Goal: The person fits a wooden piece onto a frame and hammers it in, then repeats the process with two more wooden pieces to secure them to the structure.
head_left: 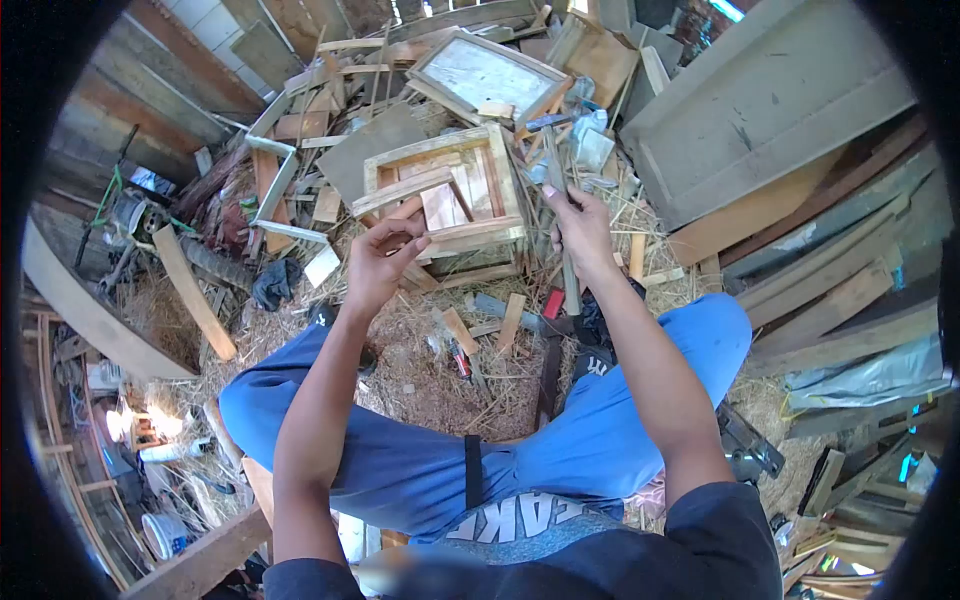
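My right hand (582,232) is wrapped round the long wooden handle of a hammer (553,160), whose head points away from me. The hammer is to the right of a small wooden box frame (485,236) made of pale, rough boards, standing on the ground between my feet. At the frame's near left corner is my left hand (383,262), with fingers curled and thumb and fingertips close together. What they pinch, if anything, is too small to make out. A loose-looking wooden slat (402,191) slants across the frame's opening just above those fingers.
Wood scraps and straw cover the ground. Near my feet lie a red-and-black item (462,362) and small wood offcuts (510,322). A framed panel (490,75) lies behind the box. A large grey panel (770,110) leans at the right, and a curved board (193,290) stands left.
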The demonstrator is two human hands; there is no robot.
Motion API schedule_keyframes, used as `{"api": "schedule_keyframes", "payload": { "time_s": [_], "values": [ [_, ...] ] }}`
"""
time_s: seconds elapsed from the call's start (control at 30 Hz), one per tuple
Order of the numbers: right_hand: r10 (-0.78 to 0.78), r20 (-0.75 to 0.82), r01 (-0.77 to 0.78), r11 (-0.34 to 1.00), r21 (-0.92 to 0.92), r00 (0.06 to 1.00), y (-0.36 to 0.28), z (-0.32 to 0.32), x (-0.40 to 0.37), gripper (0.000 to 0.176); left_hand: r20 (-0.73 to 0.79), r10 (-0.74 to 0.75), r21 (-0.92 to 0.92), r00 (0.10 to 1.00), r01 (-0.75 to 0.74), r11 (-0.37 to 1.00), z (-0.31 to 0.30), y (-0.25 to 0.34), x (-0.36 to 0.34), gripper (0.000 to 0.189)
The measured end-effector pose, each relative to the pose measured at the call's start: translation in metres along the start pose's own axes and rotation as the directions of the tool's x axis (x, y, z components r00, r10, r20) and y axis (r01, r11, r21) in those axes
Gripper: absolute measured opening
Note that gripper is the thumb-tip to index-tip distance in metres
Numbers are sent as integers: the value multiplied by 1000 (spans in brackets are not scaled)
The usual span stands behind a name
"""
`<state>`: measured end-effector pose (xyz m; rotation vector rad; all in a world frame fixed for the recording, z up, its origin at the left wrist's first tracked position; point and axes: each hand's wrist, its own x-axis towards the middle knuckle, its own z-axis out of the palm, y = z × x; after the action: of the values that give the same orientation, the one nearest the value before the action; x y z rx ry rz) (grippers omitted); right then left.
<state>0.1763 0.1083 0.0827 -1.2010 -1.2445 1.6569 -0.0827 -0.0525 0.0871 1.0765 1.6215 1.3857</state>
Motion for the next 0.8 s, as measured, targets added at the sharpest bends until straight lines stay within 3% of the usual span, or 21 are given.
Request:
{"api": "schedule_keyframes", "payload": {
  "time_s": [0.07,0.1,0.2,0.33,0.43,0.57,0.67,0.73,0.8],
  "values": [
    [-94,-10,89,970,-225,996,-3,9,5,34,-31,21,2,999,-21,1000,-21,-2,-7,18],
    [-98,3,96,970,-225,995,1,14,10,34,-48,40,1,998,-40,999,-28,-3,-11,18],
    [-249,44,234,819,-524,968,11,30,26,33,-113,9,-22,994,-12,1000,-48,-2,-24,18],
    [-354,65,323,745,-584,933,37,53,37,29,-143,-31,-20,989,29,999,-72,-14,-34,19],
    [-267,102,267,707,-654,958,46,65,50,27,-173,-52,-14,984,50,999,-86,-21,-42,18],
    [-283,111,277,661,-697,953,55,77,55,26,-205,-102,-10,974,102,995,-103,-32,-48,16],
    [-206,133,229,566,-792,969,45,86,50,28,-226,-83,-24,971,79,997,-106,-28,-49,17],
    [-355,267,348,186,-919,896,32,91,40,41,-234,-86,-37,968,80,996,-107,-26,-48,17],
    [-352,325,423,250,-871,878,26,96,41,47,-241,-91,-51,966,81,995,-106,-23,-47,17]
  ]
}}
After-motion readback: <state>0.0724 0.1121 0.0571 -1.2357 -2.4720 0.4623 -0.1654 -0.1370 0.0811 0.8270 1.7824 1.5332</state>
